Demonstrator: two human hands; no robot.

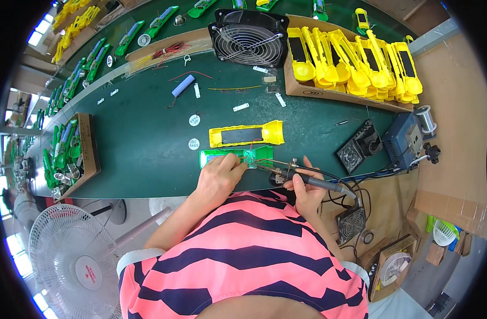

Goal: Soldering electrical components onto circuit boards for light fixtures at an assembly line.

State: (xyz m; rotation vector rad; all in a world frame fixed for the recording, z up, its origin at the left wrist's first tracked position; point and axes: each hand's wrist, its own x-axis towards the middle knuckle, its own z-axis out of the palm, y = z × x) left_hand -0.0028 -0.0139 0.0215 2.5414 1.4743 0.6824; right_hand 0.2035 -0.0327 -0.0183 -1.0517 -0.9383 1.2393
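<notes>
A soldering iron (323,184) with a dark grip and a thin metal wire-feed tube is in my right hand (307,194), its tip end over a small green circuit board (251,156). That board sits in a green plastic housing (205,158) near the table's front edge. My left hand (219,178) rests over the housing, thumb and fingers pinched beside the board; what they pinch is hidden. Just beyond lies a yellow plastic housing half (273,133) with a dark panel in it, and a thin red wire runs between the two.
A box (339,98) of yellow housings stands back right, by a black fan (248,40). A soldering station (403,141) and a black tray (357,146) are at right. Another box (89,143) holds green units. A blue battery cell (183,85) and white strips lie beyond.
</notes>
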